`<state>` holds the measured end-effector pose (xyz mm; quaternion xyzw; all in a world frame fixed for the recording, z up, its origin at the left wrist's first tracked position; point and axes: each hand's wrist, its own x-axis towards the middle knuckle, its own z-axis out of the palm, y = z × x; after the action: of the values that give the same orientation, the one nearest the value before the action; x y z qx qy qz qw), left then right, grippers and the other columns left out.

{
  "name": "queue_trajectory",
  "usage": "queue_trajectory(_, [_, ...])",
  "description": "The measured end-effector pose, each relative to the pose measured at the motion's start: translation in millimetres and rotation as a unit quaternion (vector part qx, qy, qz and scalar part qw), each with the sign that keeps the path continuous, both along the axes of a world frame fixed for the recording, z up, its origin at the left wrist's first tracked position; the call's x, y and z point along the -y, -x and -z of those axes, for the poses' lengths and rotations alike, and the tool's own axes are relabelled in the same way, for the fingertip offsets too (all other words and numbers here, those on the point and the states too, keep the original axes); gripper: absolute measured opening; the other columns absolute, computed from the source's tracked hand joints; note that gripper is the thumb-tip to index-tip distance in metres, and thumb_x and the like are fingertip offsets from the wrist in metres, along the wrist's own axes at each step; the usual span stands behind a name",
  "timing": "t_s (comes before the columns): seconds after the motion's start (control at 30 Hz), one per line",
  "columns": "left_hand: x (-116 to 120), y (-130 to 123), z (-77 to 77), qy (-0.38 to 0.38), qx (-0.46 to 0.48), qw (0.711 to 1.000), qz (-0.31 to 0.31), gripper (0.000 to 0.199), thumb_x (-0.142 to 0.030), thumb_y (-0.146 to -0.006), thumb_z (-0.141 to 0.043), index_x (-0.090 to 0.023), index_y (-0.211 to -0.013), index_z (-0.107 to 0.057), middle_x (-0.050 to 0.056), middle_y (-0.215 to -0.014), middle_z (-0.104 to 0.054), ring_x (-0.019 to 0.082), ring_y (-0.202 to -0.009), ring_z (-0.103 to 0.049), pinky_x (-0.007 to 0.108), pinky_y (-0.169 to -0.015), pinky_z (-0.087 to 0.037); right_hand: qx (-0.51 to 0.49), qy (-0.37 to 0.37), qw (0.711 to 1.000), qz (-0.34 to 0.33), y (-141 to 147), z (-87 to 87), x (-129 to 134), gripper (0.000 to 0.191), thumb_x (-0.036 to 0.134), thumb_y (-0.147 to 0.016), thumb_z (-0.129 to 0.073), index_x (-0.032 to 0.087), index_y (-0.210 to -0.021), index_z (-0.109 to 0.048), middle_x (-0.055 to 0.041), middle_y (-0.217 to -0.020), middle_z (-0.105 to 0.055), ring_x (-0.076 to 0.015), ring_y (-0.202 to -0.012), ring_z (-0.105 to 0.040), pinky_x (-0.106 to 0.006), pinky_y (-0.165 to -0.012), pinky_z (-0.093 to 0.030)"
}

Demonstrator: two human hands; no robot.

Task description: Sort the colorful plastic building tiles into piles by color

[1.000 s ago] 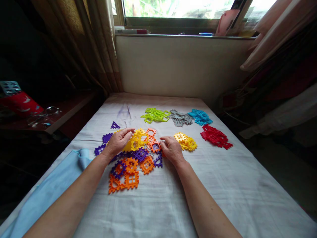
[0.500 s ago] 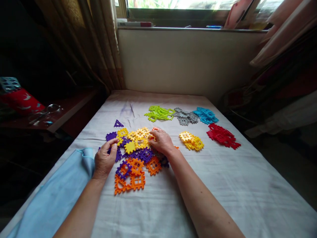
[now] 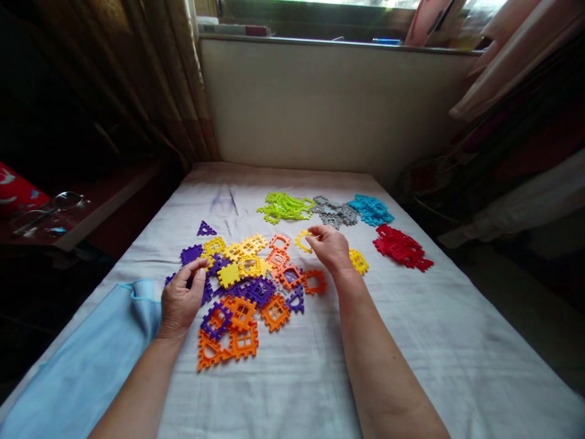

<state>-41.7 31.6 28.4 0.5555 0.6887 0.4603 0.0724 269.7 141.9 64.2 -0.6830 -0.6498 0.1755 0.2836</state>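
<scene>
My right hand [image 3: 329, 249] pinches a yellow square building tile [image 3: 300, 245] with an open middle, held above the sheet. Under its wrist, partly hidden, lies a small stack of yellow tiles [image 3: 359, 261]. My left hand [image 3: 183, 299] rests at the left side of a mixed pile, thumb and fingers apart, beside purple tiles [image 3: 191, 253] and yellow ones. In that pile are a solid yellow tile [image 3: 228, 275], pale yellow window tiles [image 3: 253, 244], orange tiles [image 3: 275, 312] and coral-orange tiles [image 3: 315, 282]. A purple triangle [image 3: 206, 228] lies apart behind the pile.
Farther back sit sorted heaps of lime green [image 3: 286, 207], grey [image 3: 336, 213], blue [image 3: 372, 210] and red tiles [image 3: 403, 247]. A light blue cloth [image 3: 91, 347] lies at the left edge of the bed sheet [image 3: 292, 390]. Glasses [image 3: 50, 210] rest on a side table.
My right hand has moved right from the mixed pile, carrying a yellow tile toward the yellow stack. Coral-orange tiles it covered now show. My left hand stays beside the pile; the view has shifted slightly.
</scene>
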Motion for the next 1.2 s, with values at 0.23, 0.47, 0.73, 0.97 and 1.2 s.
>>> queue_trajectory(0.23, [-0.7,0.0,0.8,-0.003,0.001,1.000,-0.013,0.034,-0.045,-0.087,-0.049,-0.023,-0.102,-0.070,0.004,-0.105,-0.077,0.023,-0.102,-0.071,0.039,-0.096,-0.055,0.142,0.080,0.985,0.055,-42.3,-12.3,9.9,0.026,0.024,-0.074,-0.066,0.030,-0.096,-0.079,-0.0032,-0.095,-0.078,-0.0238,-0.092,-0.070,-0.032,-0.078,-0.050])
queue_trajectory(0.47, [-1.4,1.2,4.3,-0.007,0.005,1.000,-0.015,0.036,-0.046,-0.087,-0.050,-0.021,-0.101,-0.071,0.005,-0.104,-0.077,0.023,-0.100,-0.072,0.038,-0.096,-0.055,0.155,0.048,0.986,0.044,-39.1,-10.9,9.2,0.028,0.019,-0.075,-0.066,0.025,-0.101,-0.078,-0.0091,-0.101,-0.075,-0.0277,-0.096,-0.068,-0.037,-0.082,-0.051])
queue_trajectory(0.73, [-3.2,1.7,5.1,-0.014,-0.014,1.000,-0.002,0.032,-0.043,-0.086,-0.050,-0.022,-0.099,-0.071,0.003,-0.102,-0.077,0.022,-0.098,-0.072,0.036,-0.094,-0.056,0.078,-0.065,0.975,-0.197,51.8,-8.7,29.7,0.023,0.033,-0.090,-0.061,0.023,-0.107,-0.073,-0.0067,-0.113,-0.073,-0.0223,-0.109,-0.063,-0.035,-0.097,-0.047])
queue_trajectory(0.97, [-4.1,0.1,6.5,0.001,-0.091,0.993,0.075,0.035,-0.045,-0.087,-0.051,-0.022,-0.105,-0.070,0.005,-0.109,-0.075,0.023,-0.106,-0.068,0.041,-0.101,-0.051,0.125,-0.033,0.947,-0.294,96.9,3.1,56.9,0.043,0.041,-0.086,-0.067,0.022,-0.125,-0.064,-0.0097,-0.123,-0.069,-0.0269,-0.120,-0.058,-0.042,-0.103,-0.041])
queue_trajectory(1.2, [-3.7,0.0,12.5,0.033,-0.198,0.973,0.114,0.048,-0.057,-0.087,-0.052,-0.025,-0.120,-0.066,0.007,-0.126,-0.069,0.029,-0.122,-0.059,0.052,-0.113,-0.036,0.074,-0.057,0.963,-0.254,80.5,-7.0,42.7,0.047,0.037,-0.084,-0.069,0.019,-0.127,-0.063,-0.0113,-0.123,-0.068,-0.0249,-0.116,-0.060,-0.037,-0.102,-0.045])
